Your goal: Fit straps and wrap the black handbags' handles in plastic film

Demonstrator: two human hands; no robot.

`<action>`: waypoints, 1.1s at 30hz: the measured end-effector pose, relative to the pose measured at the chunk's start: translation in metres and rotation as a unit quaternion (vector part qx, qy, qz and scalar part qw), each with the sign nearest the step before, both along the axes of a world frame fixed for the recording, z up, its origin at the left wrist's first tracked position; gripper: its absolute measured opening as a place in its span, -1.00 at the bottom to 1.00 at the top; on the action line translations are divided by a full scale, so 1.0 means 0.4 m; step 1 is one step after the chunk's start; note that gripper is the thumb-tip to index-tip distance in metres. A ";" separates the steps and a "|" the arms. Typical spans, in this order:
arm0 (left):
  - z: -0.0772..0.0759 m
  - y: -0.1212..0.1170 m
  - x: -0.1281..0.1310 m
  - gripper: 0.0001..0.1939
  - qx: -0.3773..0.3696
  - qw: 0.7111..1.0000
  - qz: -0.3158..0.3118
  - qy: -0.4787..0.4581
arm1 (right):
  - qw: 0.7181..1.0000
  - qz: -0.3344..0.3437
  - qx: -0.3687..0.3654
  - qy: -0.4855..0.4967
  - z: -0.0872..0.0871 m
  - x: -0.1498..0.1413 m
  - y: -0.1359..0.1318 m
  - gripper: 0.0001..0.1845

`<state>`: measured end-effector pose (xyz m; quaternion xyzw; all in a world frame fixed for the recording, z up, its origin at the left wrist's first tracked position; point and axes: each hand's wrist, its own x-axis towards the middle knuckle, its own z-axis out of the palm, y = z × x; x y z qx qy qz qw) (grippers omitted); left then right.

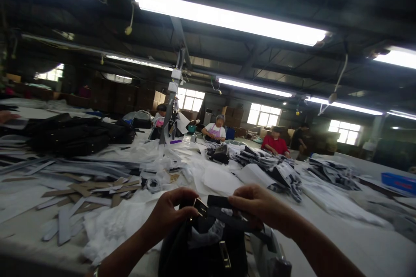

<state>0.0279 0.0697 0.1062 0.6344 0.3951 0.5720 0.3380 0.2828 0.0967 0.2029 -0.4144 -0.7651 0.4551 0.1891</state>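
A black bag [175,249] stands at the table's near edge, with white stuffing paper [208,234] showing in its opening. My left hand [164,216] pinches a gold-coloured metal buckle [200,207] between thumb and fingers at the bag's upper left. Just to the right, my right hand [260,205] grips a flat black strap [218,201], whose free end points toward the buckle. A second gold-coloured fitting [225,254] sits lower on the bag's front. The fingertips of my right hand are partly hidden behind the strap.
Crumpled white paper [110,229] and scattered card strips [82,192] lie to the left. Black bags [78,134] are heaped farther back. Patterned pieces [266,160] and plastic sheets [344,203] cover the right. Several people work across the table, and a post [167,117] rises mid-table.
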 end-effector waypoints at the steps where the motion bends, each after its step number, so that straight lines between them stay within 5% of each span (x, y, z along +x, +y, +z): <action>1: -0.002 0.001 0.001 -0.72 0.002 1.000 0.001 -0.006 | 1.000 0.003 -0.005 0.003 -0.010 -0.008 0.003 -0.55; 7: -0.006 0.000 0.019 -0.74 0.009 1.000 0.000 -0.018 | 1.000 0.016 -0.006 -0.022 -0.053 -0.060 0.015 -0.58; 12: -0.009 0.002 0.039 -0.73 0.019 1.000 0.005 -0.010 | 0.991 0.028 0.106 -0.077 -0.064 -0.121 0.005 -0.61; 17: -0.015 0.011 0.013 -0.71 0.071 0.997 -0.008 0.030 | 0.919 -0.007 0.363 -0.152 -0.052 -0.133 -0.025 -0.70; 20: -0.012 0.015 0.004 -0.73 0.108 0.992 -0.001 0.068 | 0.885 -0.004 0.418 -0.205 -0.052 -0.144 -0.035 -0.46; 24: 0.014 0.014 0.001 -0.79 0.112 0.984 0.102 0.091 | 0.852 0.001 0.461 -0.248 -0.035 -0.162 -0.030 -0.63; 29: 0.032 0.004 -0.098 -0.76 -0.005 0.981 0.184 0.053 | 0.837 0.025 0.482 -0.258 0.013 -0.131 0.001 -0.76; 33: -0.047 -0.021 -0.226 -0.63 -0.098 0.968 0.229 0.020 | 0.853 0.058 0.460 -0.242 0.033 -0.096 0.043 -0.78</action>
